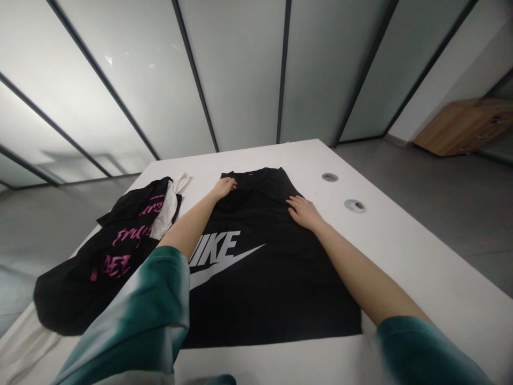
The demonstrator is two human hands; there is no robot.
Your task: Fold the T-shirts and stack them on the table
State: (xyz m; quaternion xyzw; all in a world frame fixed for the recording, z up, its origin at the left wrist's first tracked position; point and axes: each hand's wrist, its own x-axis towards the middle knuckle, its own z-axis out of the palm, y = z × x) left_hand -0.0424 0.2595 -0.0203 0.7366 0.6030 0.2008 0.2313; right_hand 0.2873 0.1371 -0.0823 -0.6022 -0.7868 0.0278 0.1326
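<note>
A black top with a white Nike logo [276, 278] lies spread flat on the white table [420, 267], its neck end far from me. My left hand [223, 187] rests on the far left corner of the top with its fingers curled down onto the cloth. My right hand [303, 212] lies flat on the right side of the top near the far edge, fingers stretched out and slightly apart. Both forearms are bare below green sleeves.
A heap of clothes lies at the left: a black garment with pink lettering [100, 262] and a white piece [170, 206] on it. Two round cable holes [329, 177] [355, 205] sit in the table at the right. Glass panels stand behind; a wooden cabinet [460, 125] is far right.
</note>
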